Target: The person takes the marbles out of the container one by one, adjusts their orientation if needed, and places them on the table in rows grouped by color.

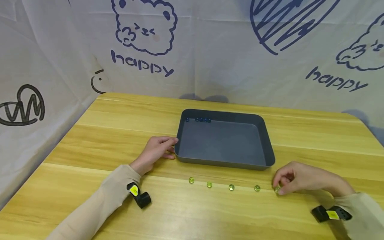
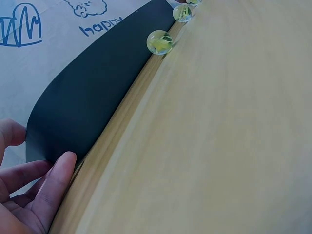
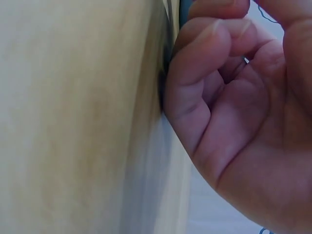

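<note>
Four yellowish marbles (image 1: 231,187) sit spaced along the bench (image 1: 195,213), open wood on their near side; at the row's right end the right hand (image 1: 307,178), its grip clamped, holds a fifth marble (image 1: 277,190), and a light, low pinch should stop it rolling. Beyond, the left hand (image 1: 155,151), grip apart, touches the left side of the tray (image 1: 223,143); knuckles should clear its near rim (image 1: 225,164); blue marbles (image 1: 201,120) lie inside by the far wall (image 1: 234,117).

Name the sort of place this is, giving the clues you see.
Probably a makeshift indoor filming corner, though the building can't be told: a white cloth backdrop with dark doodles hangs behind a yellow wood-grain table, and small black wrist cameras sit on both beige sleeves.
</note>
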Demonstrator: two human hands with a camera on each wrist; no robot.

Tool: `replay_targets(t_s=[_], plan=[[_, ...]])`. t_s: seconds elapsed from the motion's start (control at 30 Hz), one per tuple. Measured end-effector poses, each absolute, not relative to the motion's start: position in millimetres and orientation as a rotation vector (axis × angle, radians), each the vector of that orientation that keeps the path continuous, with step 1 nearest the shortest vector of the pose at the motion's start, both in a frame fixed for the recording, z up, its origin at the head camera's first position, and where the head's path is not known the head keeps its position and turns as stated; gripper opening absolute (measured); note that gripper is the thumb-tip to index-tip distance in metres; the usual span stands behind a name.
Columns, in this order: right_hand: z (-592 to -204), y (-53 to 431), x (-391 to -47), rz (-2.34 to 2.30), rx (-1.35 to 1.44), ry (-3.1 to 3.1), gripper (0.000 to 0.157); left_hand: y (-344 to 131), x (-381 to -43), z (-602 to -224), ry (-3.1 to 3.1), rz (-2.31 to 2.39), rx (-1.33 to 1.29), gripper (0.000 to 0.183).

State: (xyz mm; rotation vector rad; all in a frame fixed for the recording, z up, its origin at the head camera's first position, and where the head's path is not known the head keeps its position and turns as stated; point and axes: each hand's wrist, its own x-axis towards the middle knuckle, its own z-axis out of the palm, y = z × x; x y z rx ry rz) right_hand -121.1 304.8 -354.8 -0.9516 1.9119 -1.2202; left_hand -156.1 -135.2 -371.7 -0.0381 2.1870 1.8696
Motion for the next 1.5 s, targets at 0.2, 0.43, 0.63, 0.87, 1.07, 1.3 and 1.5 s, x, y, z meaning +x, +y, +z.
replay_targets(t_s=[0.2,0.43,0.63,0.87,1.07,1.3,1.5], plan=[[-354.5,303.6,-119.6,-1.211,-0.924,1.912,0.013,-134.3,-155.4,-370.8,2.186,1.863,-0.047,0.034],[-351.4,301.9,-118.5,-1.196,-0.924,1.925,0.013,-134.1,-155.6,-370.9,2.187,1.867,-0.044,0.034],[-351.3,301.5,-118.6,-1.193,-0.918,1.938,0.013,-134.1,-155.6,-370.7,2.19,1.864,-0.05,0.034],[-351.3,302.0,-119.2,-1.177,-0.907,1.952,0.013,-134.7,-156.1,-370.8,2.198,1.855,-0.053,0.034],[-351.2,302.7,-119.5,-1.181,-0.896,1.947,0.014,-134.9,-156.8,-370.9,2.193,1.856,-0.054,0.034],[-351.5,302.7,-119.9,-1.186,-0.902,1.948,0.014,-134.9,-157.2,-371.2,2.198,1.858,-0.044,0.034],[-353.0,303.5,-120.6,-1.187,-0.913,1.957,0.014,-134.6,-157.6,-371.8,2.203,1.859,-0.034,0.034]])
